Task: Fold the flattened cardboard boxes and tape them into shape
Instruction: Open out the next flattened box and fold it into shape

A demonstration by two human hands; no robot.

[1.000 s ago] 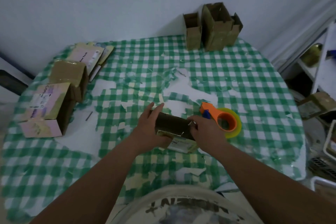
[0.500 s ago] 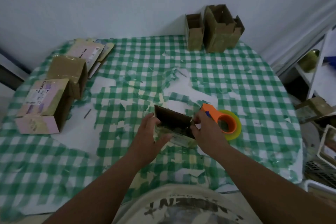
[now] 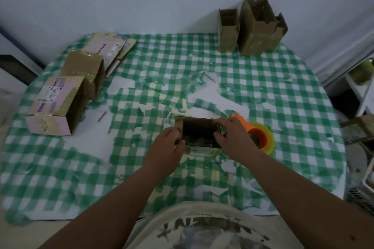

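Observation:
A small brown cardboard box (image 3: 199,133) stands upright on the table's near middle, its open top facing me and its dark inside showing. My left hand (image 3: 168,147) grips its left wall, fingers curled over the rim. My right hand (image 3: 232,137) grips the right wall, thumb and fingers pinching the edge. An orange tape dispenser with a yellowish tape roll (image 3: 259,137) lies just right of my right hand. Flat, unfolded boxes (image 3: 107,50) lie stacked at the far left.
Two taped boxes (image 3: 60,103) sit at the left edge. Three open folded boxes (image 3: 253,26) stand at the back right against the wall. The green checked tablecloth (image 3: 283,91) is torn in patches. A shelf and a box (image 3: 358,129) lie beyond the right edge.
The box was turned from lying on its side to standing with its opening up. Both hands shifted from its ends to its side walls.

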